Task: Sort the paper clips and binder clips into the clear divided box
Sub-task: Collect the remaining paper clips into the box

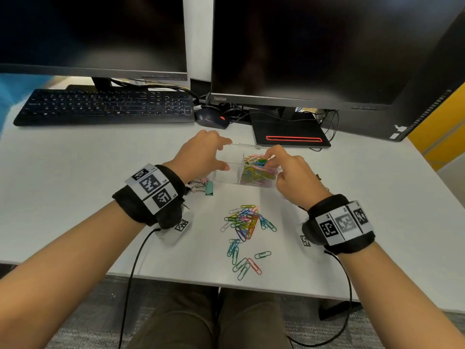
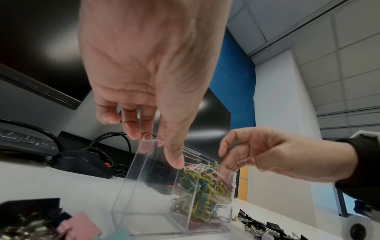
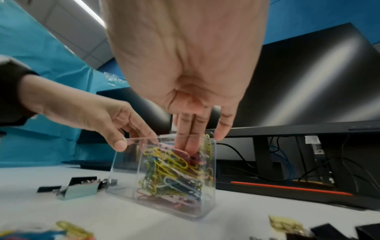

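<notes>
- My left hand (image 1: 201, 153) steadies the clear divided box (image 1: 227, 176), thumb on its near wall and fingers curled over the far rim; the box is light, so I judge a careless pull could tip it or slide it.
- My right hand (image 1: 289, 172) has straight fingers (image 3: 188, 138) pressed down into the paper clips in the box (image 3: 174, 170), gripping nothing; clips may snag and lift out when the fingers withdraw.
- The box's right compartment is nearly full of coloured clips; its left compartment looks empty.
- Loose paper clips (image 1: 245, 222) lie on the table (image 1: 75, 197) nearer me than the box.
- Binder clips (image 1: 203, 187) sit just left of the box, unsorted; more black ones (image 2: 265, 225) lie to its right.
</notes>
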`<state>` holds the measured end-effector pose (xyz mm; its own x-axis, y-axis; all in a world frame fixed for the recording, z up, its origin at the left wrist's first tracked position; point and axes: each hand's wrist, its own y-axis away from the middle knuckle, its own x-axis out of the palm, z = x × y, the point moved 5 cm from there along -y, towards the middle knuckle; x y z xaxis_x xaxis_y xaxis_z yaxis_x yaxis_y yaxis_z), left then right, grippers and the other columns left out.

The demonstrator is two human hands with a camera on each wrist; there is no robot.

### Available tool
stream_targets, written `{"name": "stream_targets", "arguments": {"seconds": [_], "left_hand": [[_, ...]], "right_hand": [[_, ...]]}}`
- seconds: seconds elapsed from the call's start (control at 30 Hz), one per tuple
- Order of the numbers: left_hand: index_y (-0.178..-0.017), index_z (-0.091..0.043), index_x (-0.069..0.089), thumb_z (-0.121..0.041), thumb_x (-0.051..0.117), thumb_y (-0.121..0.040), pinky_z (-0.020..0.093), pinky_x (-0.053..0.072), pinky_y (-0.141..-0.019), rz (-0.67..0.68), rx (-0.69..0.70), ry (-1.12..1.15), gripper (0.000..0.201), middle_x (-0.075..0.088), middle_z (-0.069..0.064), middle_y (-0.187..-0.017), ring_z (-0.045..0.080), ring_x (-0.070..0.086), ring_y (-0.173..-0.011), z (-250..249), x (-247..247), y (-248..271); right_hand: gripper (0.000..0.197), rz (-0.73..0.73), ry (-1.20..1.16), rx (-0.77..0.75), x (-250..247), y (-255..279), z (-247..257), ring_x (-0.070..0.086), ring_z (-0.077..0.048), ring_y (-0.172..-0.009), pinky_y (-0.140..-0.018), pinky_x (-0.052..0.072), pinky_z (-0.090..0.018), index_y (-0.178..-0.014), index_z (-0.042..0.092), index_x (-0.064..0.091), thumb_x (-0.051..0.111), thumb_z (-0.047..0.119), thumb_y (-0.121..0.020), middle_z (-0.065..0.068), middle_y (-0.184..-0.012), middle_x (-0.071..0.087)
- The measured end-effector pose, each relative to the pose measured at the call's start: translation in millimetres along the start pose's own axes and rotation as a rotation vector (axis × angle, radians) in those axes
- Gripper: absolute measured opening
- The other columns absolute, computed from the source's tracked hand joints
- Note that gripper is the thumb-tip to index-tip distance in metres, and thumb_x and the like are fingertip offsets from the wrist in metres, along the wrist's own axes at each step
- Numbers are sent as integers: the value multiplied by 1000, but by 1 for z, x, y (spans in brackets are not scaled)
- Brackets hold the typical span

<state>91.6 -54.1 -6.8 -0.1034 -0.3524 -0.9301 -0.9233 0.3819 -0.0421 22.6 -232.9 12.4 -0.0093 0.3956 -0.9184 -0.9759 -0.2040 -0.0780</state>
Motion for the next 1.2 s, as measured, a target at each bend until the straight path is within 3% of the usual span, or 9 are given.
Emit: {"name": "stream_targets", "arguments": {"seconds": [0.17,0.27,0.43,0.53,0.67,0.73,0.9,1.0,1.2], "left_hand": [[-138,-22,47,-35,73,-80,41,47,-91,-6,9,3,65,60,3,-118,24,48,-114,2,1,-1],[-139,-22,47,-35,73,-80,41,46,-92,11,6,1,65,60,3,-119,24,47,-115,0,1,-1],[-143,-19,39,-49,76,-70,41,39,-99,-69,21,-156,87,44,8,-134,28,38,-122,-9,-10,13],[-132,-21,44,-61,78,-59,37,39,-92,-161,43,-113,91,46,4,-123,24,40,-114,-29,-25,37],[-89,-22,54,-67,74,-58,33,42,-70,143,97,-135,58,58,-3,-90,21,55,-89,-52,-3,71],[-83,-18,57,-70,71,-59,31,45,-65,313,120,-232,58,61,-2,-83,22,60,-80,-58,16,84],[-60,-18,33,-77,63,-62,30,30,-65,505,240,-429,66,39,-5,-63,16,40,-56,-70,55,110],[-65,-17,33,-74,61,-68,33,29,-74,532,231,-492,63,44,-3,-71,19,44,-68,-76,66,111],[-96,-15,55,-65,67,-71,31,37,-64,391,139,-427,57,65,6,-98,26,64,-88,-60,47,78]], "right_hand": [[37,-129,-20,-16,-8,6,3,58,-26,-100,-80,53,-38,-112,13,52,52,-6,-80,-8,-110,64],[31,-165,-22,-39,-11,15,11,49,-14,-86,-75,48,-32,-107,13,57,59,-1,-79,-1,-100,56],[67,454,125,240,30,45,-2,51,-21,-97,-78,48,-30,-127,9,47,80,23,-71,-8,-121,44],[77,623,181,255,46,56,-6,51,-23,-92,-62,43,-27,-127,11,40,83,31,-66,-10,-120,43],[59,517,139,137,60,43,12,52,-23,-95,-68,39,-27,-118,10,49,79,26,-71,-10,-114,53],[50,455,139,88,59,32,17,51,-23,-92,-70,38,-29,-114,8,52,76,24,-74,-12,-112,57],[86,446,70,85,43,22,7,45,-20,-116,-91,40,-29,-138,17,37,83,33,-67,-3,-134,44],[111,517,103,47,49,26,5,24,-22,-137,-112,31,-37,-148,22,20,87,36,-60,-4,-149,25],[100,593,206,-38,65,25,11,28,-22,-124,-101,40,-40,-142,24,30,85,34,-60,-5,-130,31]]}}
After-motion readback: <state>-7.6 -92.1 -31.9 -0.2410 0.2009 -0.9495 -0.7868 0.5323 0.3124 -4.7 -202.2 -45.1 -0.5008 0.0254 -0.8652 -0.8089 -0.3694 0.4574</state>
